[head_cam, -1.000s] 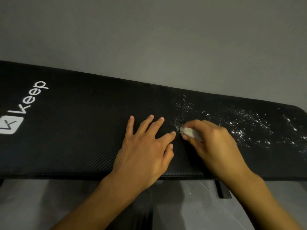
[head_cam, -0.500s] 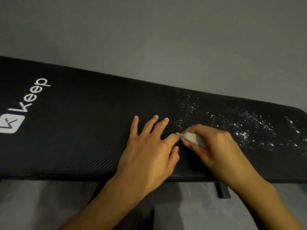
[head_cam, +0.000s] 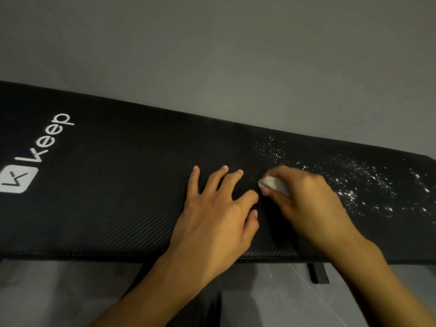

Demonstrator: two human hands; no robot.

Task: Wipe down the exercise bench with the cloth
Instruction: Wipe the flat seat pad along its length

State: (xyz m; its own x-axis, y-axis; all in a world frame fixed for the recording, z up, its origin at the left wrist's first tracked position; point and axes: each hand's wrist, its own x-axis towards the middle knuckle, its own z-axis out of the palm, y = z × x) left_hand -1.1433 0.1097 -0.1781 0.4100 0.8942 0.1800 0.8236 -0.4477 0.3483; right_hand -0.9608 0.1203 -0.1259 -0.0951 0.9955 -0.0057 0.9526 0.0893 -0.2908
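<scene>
My left hand (head_cam: 212, 218) lies flat on the black padded worktop (head_cam: 118, 185), fingers straight and spread, palm down. My right hand (head_cam: 306, 204) sits just beside it at 3 o'clock, its fingers curled round a small white cloth (head_cam: 273, 184), pinching the wad between thumb and fingertips and holding it down on the padding. The cloth's free end pokes out toward 9 o'clock, close to my left index finger. A scatter of white specks (head_cam: 354, 182) covers the padding from 12 to 3 o'clock of my right hand; I cannot tell whether they are droplets or dust. A white "Keep" logo (head_cam: 50, 140) marks the 9 o'clock end. A grey wall (head_cam: 212, 55) stands at 12 o'clock, and grey floor (head_cam: 59, 291) shows at 6 o'clock, with a short black strut (head_cam: 317, 272) under the near edge.
</scene>
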